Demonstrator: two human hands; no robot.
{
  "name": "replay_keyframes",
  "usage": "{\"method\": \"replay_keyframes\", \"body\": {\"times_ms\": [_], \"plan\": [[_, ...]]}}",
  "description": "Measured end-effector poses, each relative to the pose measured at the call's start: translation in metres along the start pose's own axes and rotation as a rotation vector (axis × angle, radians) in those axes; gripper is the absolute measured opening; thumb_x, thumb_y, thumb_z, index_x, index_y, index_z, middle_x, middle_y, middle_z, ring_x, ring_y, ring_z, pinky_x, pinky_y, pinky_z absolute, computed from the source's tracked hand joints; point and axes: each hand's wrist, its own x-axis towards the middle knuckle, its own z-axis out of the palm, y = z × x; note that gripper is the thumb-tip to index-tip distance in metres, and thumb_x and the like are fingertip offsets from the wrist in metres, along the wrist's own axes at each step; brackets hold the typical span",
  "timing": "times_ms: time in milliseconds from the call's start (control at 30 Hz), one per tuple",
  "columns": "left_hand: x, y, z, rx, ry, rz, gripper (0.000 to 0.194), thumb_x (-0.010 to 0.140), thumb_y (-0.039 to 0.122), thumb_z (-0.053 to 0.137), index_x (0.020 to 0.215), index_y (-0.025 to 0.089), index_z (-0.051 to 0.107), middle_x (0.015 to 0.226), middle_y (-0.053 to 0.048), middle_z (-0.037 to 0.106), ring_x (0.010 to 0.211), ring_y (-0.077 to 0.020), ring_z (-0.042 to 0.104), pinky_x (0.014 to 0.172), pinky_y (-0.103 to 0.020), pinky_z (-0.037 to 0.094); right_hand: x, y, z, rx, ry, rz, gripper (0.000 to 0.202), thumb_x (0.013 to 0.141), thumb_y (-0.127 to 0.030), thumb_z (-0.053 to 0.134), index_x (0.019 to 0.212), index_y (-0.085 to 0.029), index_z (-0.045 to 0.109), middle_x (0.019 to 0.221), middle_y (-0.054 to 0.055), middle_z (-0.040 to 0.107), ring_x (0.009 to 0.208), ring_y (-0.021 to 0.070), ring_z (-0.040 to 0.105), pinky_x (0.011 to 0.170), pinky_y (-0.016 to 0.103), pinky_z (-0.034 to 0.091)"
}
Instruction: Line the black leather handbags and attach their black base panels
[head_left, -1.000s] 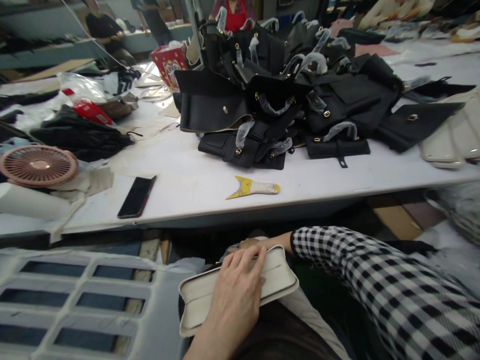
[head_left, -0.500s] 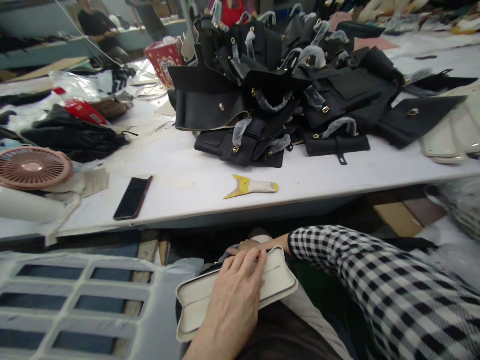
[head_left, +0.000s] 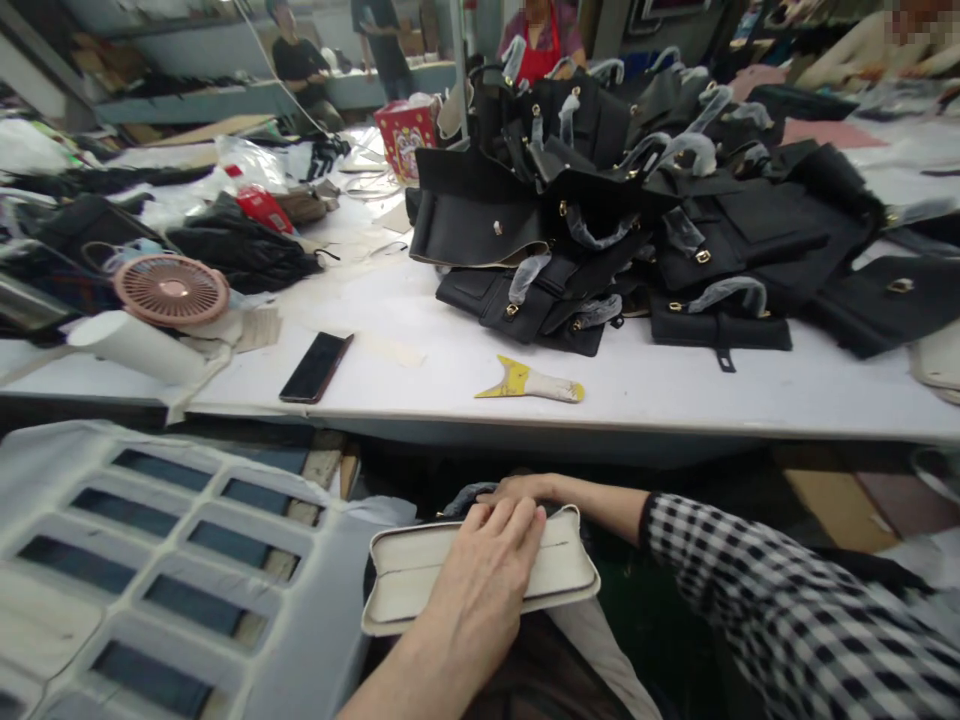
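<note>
An off-white bag [head_left: 405, 578] with a stiff rim and a line along its flat face rests over the lap. My left hand [head_left: 491, 560] lies across its middle, fingers pressed together and bent over the far edge. Just beyond that edge, my right hand [head_left: 525, 488] is curled at the bag's far side; its fingertips are partly hidden, and what they grip cannot be made out. A dark piece with a clear-wrapped part [head_left: 469, 498] shows beside the right fingers.
On the white table [head_left: 405, 390] lie a phone [head_left: 316, 368], a yellow and white forked piece [head_left: 529, 380], a pink fan [head_left: 172, 288] and a heap of black bags [head_left: 600, 230]. A pale slotted rack [head_left: 180, 520] stands at left. People are in the background.
The view has swung left, so the table's things appear further right. The off-white bag lies more level across the view. Both hands stay at it.
</note>
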Motion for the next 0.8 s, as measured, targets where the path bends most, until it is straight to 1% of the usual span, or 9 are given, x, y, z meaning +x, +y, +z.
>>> {"method": "replay_keyframes", "body": {"times_ms": [133,233,333,433,533,600,667,733,800], "plan": [[-0.004,0.002,-0.003,0.008,0.058,0.006,0.059,0.079,0.012,0.050,0.138,0.011,0.044,0.128,-0.012,0.055,0.109,-0.0281,0.051,0.091,-0.043,0.044,-0.005,-0.032,-0.007,-0.058,-0.076,0.028,0.046,0.090,-0.057,0.057,0.081,-0.014,0.069,0.082,0.008,0.073,0.076,0.0186,0.067,0.077,0.032,0.054],[-0.010,0.005,-0.001,0.014,0.111,0.003,0.053,0.079,0.013,0.052,0.132,0.010,0.048,0.122,-0.013,0.057,0.107,-0.0277,0.051,0.091,-0.042,0.045,-0.013,-0.046,0.013,-0.062,-0.072,-0.003,0.064,0.094,-0.067,0.035,0.085,-0.014,0.069,0.091,0.012,0.074,0.080,0.0199,0.070,0.076,0.030,0.055],[-0.017,0.009,0.001,-0.016,0.176,0.000,0.046,0.080,0.015,0.053,0.126,0.009,0.054,0.118,-0.014,0.060,0.107,-0.0279,0.053,0.091,-0.042,0.045,-0.021,-0.049,0.031,-0.162,-0.098,-0.011,0.068,0.094,-0.069,0.031,0.082,-0.013,0.069,0.083,0.013,0.074,0.076,0.0215,0.070,0.073,0.032,0.054],[-0.024,0.005,0.000,-0.158,0.235,-0.009,0.028,0.082,0.014,0.054,0.108,0.014,0.065,0.108,-0.011,0.066,0.105,-0.0256,0.057,0.095,-0.040,0.045,-0.025,-0.050,0.037,-0.308,-0.088,-0.057,0.070,0.091,-0.072,0.033,0.081,-0.014,0.071,0.078,0.011,0.073,0.075,0.0233,0.069,0.074,0.033,0.052],[-0.039,-0.020,-0.005,-0.463,0.361,-0.051,0.024,0.088,0.015,0.048,0.094,0.021,0.071,0.101,-0.005,0.071,0.103,-0.0196,0.061,0.099,-0.033,0.044,-0.030,-0.054,0.038,-0.442,-0.091,-0.143,0.066,0.090,-0.071,0.037,0.079,-0.017,0.073,0.081,0.008,0.073,0.083,0.0250,0.067,0.082,0.034,0.048],[-0.055,-0.050,-0.004,-0.698,0.499,-0.215,0.026,0.092,0.023,0.046,0.096,0.022,0.072,0.105,-0.003,0.072,0.104,-0.0180,0.062,0.098,-0.030,0.044,-0.035,-0.058,0.041,-0.508,-0.099,-0.189,0.060,0.091,-0.068,0.039,0.080,-0.020,0.074,0.087,0.006,0.074,0.090,0.0265,0.065,0.086,0.034,0.045],[-0.075,-0.084,0.005,-0.916,0.579,-0.523,0.029,0.092,0.037,0.049,0.099,0.021,0.071,0.105,-0.004,0.071,0.102,-0.0197,0.062,0.094,-0.030,0.046,-0.040,-0.061,0.046,-0.560,-0.098,-0.219,0.056,0.093,-0.064,0.039,0.083,-0.022,0.074,0.091,0.006,0.074,0.095,0.0279,0.064,0.089,0.035,0.043],[-0.092,-0.110,0.021,-1.089,0.546,-0.774,0.041,0.087,0.051,0.052,0.103,0.018,0.069,0.098,-0.006,0.072,0.097,-0.0221,0.063,0.088,-0.032,0.049,-0.045,-0.064,0.050,-0.608,-0.093,-0.236,0.055,0.095,-0.061,0.036,0.084,-0.023,0.075,0.093,0.007,0.074,0.097,0.0289,0.064,0.091,0.036,0.041],[-0.101,-0.121,0.040,-1.192,0.472,-0.842,0.049,0.081,0.061,0.056,0.096,0.015,0.069,0.080,-0.006,0.072,0.085,-0.0231,0.066,0.077,-0.034,0.053,-0.048,-0.067,0.054,-0.647,-0.100,-0.241,0.055,0.096,-0.059,0.035,0.084,-0.024,0.075,0.094,0.008,0.075,0.098,0.0296,0.064,0.092,0.036,0.040]]}}
